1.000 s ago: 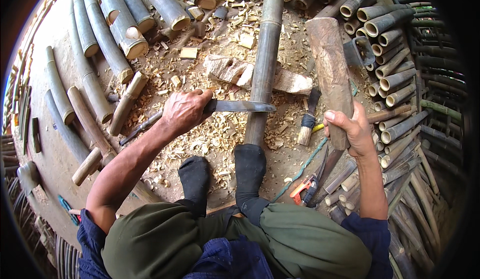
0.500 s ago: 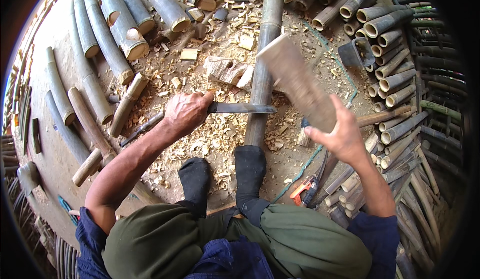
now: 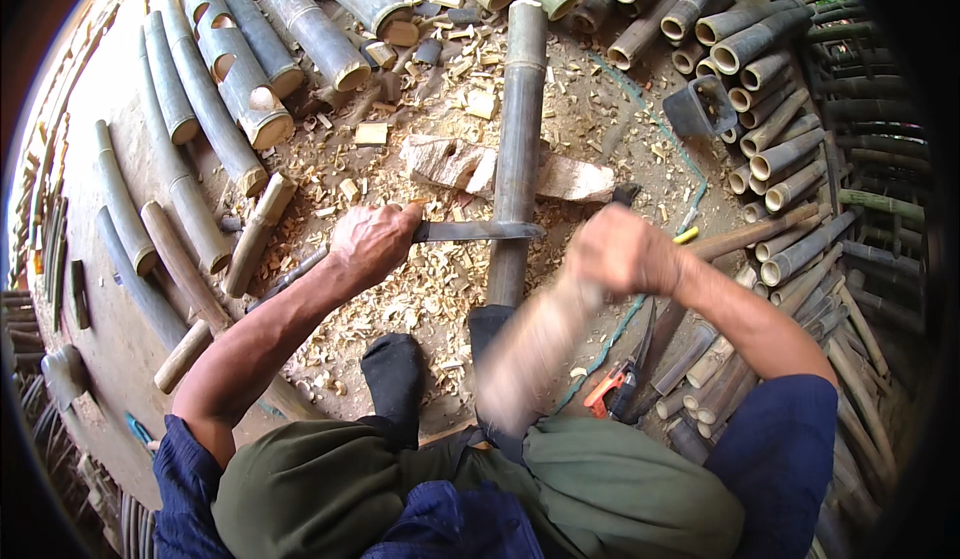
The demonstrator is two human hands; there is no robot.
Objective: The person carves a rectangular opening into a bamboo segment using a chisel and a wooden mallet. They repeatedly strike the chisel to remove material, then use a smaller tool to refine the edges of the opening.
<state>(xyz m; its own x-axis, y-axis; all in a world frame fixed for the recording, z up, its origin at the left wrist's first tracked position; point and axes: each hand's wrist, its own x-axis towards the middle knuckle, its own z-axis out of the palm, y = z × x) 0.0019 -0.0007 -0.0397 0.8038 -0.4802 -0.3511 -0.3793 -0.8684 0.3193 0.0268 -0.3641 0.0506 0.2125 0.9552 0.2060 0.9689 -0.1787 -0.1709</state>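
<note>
My left hand is closed around the handle of a knife, whose long handle runs back under the wrist. Its blade lies across a grey bamboo pole, near the pole's close end. That pole rests over a rough block of wood, its close end against my right foot in a dark sock. To the right of the pole, my right hand grips one end of a thick wooden billet. Smeared by motion, the billet points down toward my right foot, apart from the blade.
Wood chips cover the ground around the pole. Cut bamboo lengths lie at the left and far side. More bamboo is stacked at the right, near a dark plastic container. An orange-handled tool lies by my right knee.
My right hand has swung left and turned over, bringing the billet from above the pole's right side down toward my right foot. The knife stays across the pole.
</note>
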